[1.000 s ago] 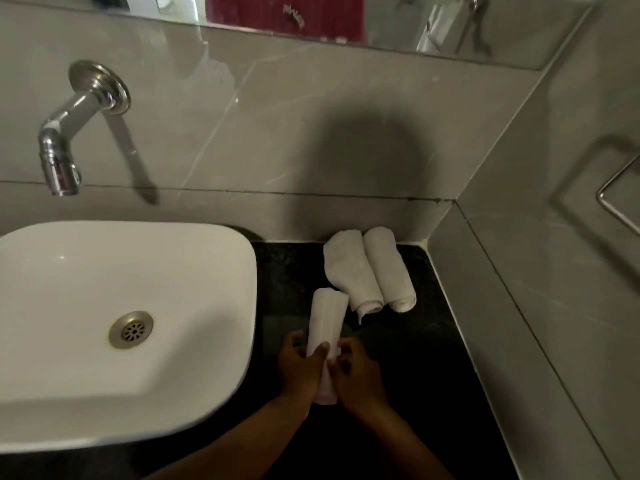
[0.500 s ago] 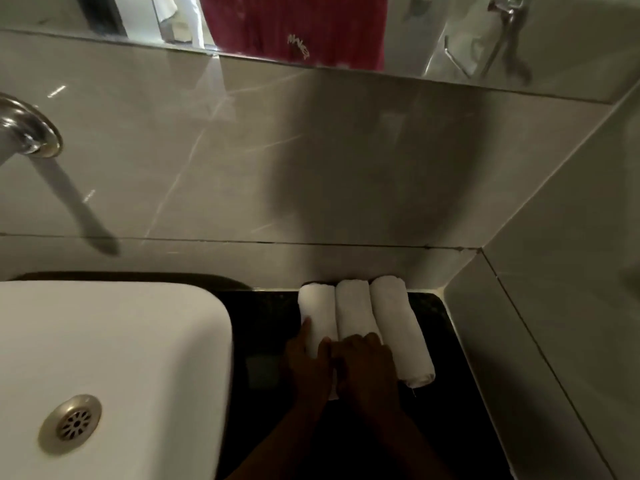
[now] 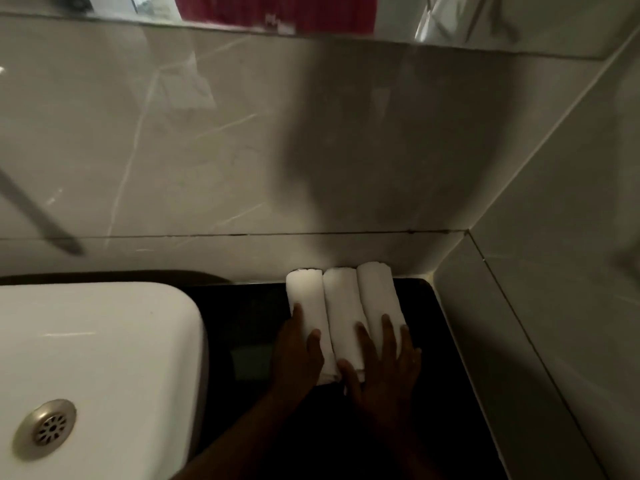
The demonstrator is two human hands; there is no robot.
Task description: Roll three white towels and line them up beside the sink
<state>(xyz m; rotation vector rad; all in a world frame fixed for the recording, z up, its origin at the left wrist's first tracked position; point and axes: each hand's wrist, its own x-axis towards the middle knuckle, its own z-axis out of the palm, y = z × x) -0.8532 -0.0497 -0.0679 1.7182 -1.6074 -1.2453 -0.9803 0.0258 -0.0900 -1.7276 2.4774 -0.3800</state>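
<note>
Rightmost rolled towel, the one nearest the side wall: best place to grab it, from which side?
Probably the rightmost towel at mid-length, from above, pinching across the roll. Its far end meets the back wall, the middle towel touches its left side, and the right hand covers its near end.

A black countertop (image 3: 242, 317) is running along the tiled wall and carrying a white sink (image 3: 97, 344) at its left. To the right of the sink, 3 rolled white towels (image 3: 341, 299) are lying directly on the dark surface, side by side and touching, their far ends reaching the back wall, with bare black counter showing on both sides of them.
</note>
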